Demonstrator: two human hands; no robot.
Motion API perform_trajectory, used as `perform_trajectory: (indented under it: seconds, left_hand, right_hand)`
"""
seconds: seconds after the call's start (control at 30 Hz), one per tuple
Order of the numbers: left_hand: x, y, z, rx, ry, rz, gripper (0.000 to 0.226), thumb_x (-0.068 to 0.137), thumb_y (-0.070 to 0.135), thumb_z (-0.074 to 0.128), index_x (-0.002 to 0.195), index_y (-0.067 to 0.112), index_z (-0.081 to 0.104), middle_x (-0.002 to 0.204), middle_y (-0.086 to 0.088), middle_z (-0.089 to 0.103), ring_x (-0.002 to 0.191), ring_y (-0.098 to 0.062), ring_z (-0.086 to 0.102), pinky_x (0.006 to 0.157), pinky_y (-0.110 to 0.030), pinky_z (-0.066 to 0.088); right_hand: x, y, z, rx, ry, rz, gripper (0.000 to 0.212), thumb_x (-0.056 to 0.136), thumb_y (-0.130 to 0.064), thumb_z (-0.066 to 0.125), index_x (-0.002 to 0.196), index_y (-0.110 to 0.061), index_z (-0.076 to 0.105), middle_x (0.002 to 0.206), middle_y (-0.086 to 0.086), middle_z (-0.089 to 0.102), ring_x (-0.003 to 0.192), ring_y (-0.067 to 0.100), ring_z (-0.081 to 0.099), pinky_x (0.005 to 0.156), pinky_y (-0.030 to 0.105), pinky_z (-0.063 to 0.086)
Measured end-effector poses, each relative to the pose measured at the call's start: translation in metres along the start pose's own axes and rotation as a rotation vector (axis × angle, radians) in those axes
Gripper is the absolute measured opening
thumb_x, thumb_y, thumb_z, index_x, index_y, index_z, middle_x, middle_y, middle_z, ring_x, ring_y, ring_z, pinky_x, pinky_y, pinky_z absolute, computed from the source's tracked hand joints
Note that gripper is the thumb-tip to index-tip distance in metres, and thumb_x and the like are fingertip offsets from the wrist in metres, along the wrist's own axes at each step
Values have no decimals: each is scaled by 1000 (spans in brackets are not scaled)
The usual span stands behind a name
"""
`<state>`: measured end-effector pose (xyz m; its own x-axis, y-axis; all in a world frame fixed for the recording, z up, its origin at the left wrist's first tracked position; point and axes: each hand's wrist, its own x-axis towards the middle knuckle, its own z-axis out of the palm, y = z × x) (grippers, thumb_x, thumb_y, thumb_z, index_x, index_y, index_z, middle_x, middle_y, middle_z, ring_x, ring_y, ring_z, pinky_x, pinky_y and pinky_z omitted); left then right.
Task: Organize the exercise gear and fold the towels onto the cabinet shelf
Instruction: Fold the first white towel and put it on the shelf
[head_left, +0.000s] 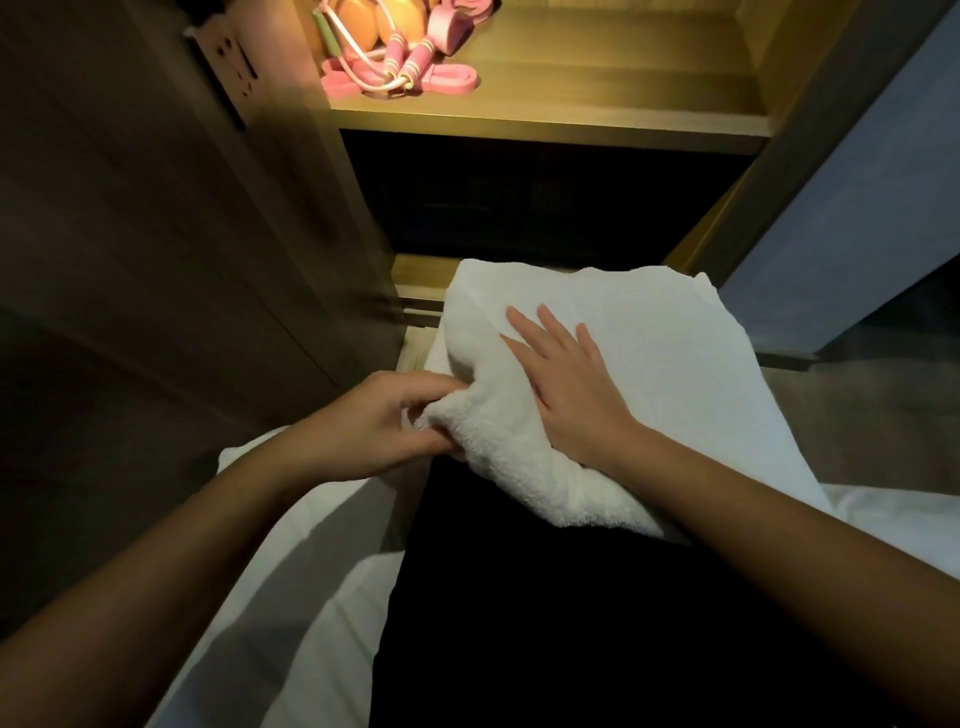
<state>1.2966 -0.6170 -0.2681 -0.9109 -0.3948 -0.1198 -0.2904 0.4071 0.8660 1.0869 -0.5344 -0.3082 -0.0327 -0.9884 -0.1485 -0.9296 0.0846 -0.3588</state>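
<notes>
Found pink exercise gear (395, 67) heaped on cabinet shelf (597, 88), perhaps not yet tidy (dim, cropped); white towel (649, 353) mid-fold on lap below, corner pinched in left hand (384, 415), pressed under flat, straight-fingered right hand (566, 384); not yet shelved.

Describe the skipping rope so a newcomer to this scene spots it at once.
Start at the lit wooden cabinet shelf at the top and go to its left end. The skipping rope is the white cord with two pink, pale-ringed handles, unlike the flat pink band loop beneath it.

White towel (649, 364) partly folded on lap, pink skipping rope (400, 57), perhaps bands, on lit shelf (571, 114)
</notes>
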Motion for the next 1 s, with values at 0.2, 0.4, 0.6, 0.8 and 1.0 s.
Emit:
perform_trajectory:
  seconds: [0.2, 0.4, 0.6, 0.8, 1.0]
  left_hand:
    - [31, 12, -2, 167, -151, -23, 42, 91, 29, 61, 133, 31, 55, 114, 6, 67, 102, -16, 62, 88, -42, 49]
    - [23, 5, -3, -32, -191, -79, 63, 87, 22, 67, 142, 35, 41, 132, 17, 56, 121, -7, 54, 99, -34, 49]
    - [3, -3, 3, -158, -171, -164, 65, 81, 49, 72, 133, 51, 33, 135, 34, 46, 126, 9, 45, 98, -12, 43]
    - [2, -6, 14, -154, -52, -195, 73, 82, 46, 73, 141, 44, 32, 140, 30, 45, 127, 7, 46, 105, -20, 42]
    - [-6, -3, 21, -284, 36, -176, 59, 84, 27, 72, 133, 40, 42, 130, 29, 56, 122, 3, 53, 94, -13, 46]
  right_hand:
    - [2, 5, -1, 236, 18, 68, 73, 96, -54, 45, 156, -31, 11, 165, -6, 3, 151, 10, -6, 122, 42, -5]
    - [-4, 1, -2, 276, 82, 17, 73, 95, -41, 55, 155, -28, 15, 163, -4, 9, 149, 15, -2, 118, 39, -11]
    - [2, 3, 6, 49, 40, 16, 53, 104, -42, 22, 155, -35, 10, 164, -10, 1, 151, 15, -8, 121, 48, -5]
    - [-4, 1, 3, 151, 75, -23, 57, 99, -48, 5, 154, -36, 11, 164, -10, 6, 151, 16, -7, 120, 50, -7]
    - [-6, -1, -2, 196, 46, -63, 56, 92, -54, 6, 148, -44, 6, 164, -9, 6, 151, 17, -10, 118, 54, -11]
